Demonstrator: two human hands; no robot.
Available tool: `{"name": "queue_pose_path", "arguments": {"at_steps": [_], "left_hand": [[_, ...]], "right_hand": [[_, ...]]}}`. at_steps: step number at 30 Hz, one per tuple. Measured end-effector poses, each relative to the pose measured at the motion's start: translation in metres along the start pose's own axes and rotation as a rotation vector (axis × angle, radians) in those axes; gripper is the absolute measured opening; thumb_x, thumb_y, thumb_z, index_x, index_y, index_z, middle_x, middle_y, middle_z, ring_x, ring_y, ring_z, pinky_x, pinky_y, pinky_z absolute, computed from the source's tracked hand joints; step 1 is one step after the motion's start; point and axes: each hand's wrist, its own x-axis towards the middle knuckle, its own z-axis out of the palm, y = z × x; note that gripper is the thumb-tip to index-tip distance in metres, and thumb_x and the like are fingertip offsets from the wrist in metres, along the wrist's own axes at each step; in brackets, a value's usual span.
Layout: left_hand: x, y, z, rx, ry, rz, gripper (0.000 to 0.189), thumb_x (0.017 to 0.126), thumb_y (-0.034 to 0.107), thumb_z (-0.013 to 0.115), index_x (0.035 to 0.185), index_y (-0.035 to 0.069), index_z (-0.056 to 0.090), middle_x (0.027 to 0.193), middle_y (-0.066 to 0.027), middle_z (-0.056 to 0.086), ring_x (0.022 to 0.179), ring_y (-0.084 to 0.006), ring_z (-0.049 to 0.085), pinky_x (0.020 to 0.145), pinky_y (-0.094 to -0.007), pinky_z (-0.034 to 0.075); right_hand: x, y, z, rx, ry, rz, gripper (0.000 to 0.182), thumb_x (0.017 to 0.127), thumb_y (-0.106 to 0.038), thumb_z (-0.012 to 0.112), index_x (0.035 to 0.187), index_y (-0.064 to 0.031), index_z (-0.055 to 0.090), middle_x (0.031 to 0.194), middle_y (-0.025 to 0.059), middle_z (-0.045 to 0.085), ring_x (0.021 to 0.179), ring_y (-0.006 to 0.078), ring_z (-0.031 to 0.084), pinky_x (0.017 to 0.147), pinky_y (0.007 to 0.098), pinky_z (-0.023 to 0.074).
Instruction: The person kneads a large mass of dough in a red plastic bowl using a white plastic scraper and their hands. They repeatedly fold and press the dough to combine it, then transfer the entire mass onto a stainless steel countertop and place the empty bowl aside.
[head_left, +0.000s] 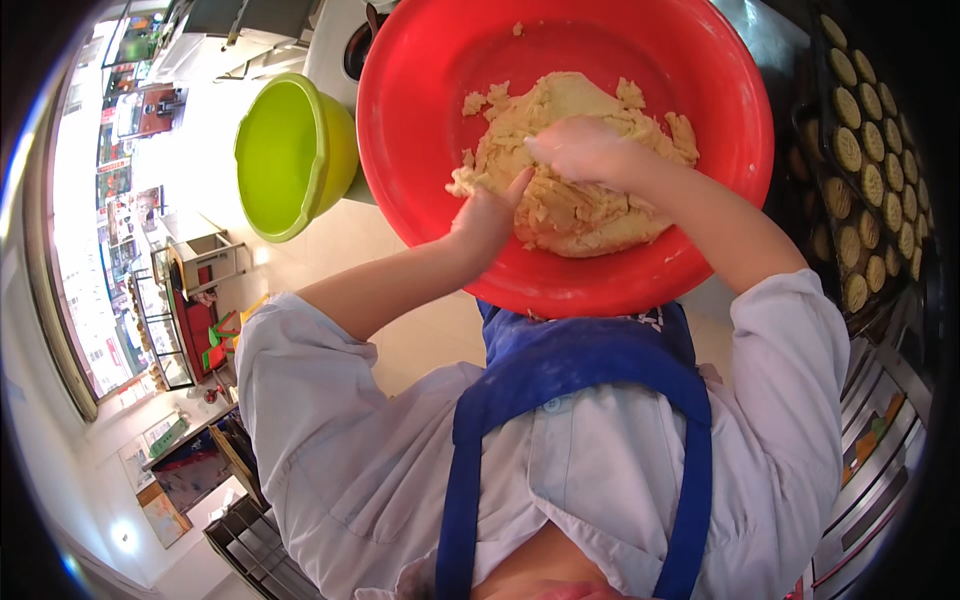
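Observation:
A large red plastic basin (420, 97) stands in front of me with a rough mass of pale yellow dough (570, 97) in it. My right hand (581, 150) presses into the top of the dough, its fingers mostly curled and partly hidden. At the dough's left edge is my left hand (487, 217), thumb spread away, touching the dough; its other fingers are partly hidden by crumbly dough. Small loose bits of dough lie around the mass, one (517, 28) high on the basin's far wall.
A yellow-green plastic basin (279, 157) is left of the red one, near a dark bowl (358, 49) on the metal table. Black trays (859, 169) of round, patterned pastries stand at the right, above a metal rack (877, 420).

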Motion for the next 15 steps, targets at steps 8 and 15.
{"name": "queue_pose_path", "arguments": {"at_steps": [8,15], "left_hand": [[-0.030,-0.036,-0.006,-1.236,0.463,0.252,0.036,0.068,0.028,0.078,0.096,0.006,0.075,0.143,-0.0142,0.045,0.110,-0.0309,0.060,0.094,-0.0411,0.047],[-0.027,-0.021,0.002,-1.408,0.682,0.201,0.036,0.062,0.033,0.082,0.085,0.005,0.075,0.117,-0.0140,0.065,0.110,-0.0297,0.059,0.094,-0.0399,0.047]], "right_hand": [[-0.057,0.007,0.003,0.227,0.703,-0.370,0.019,0.085,-0.012,0.058,0.102,-0.0067,0.059,0.084,0.0132,0.064,0.078,0.0346,0.063,0.066,0.0434,0.0511],[-0.058,-0.014,0.053,0.345,0.769,-0.602,0.029,0.083,-0.014,0.062,0.112,-0.0144,0.058,0.094,0.0050,0.064,0.083,0.0298,0.062,0.064,0.0418,0.0524]]}}
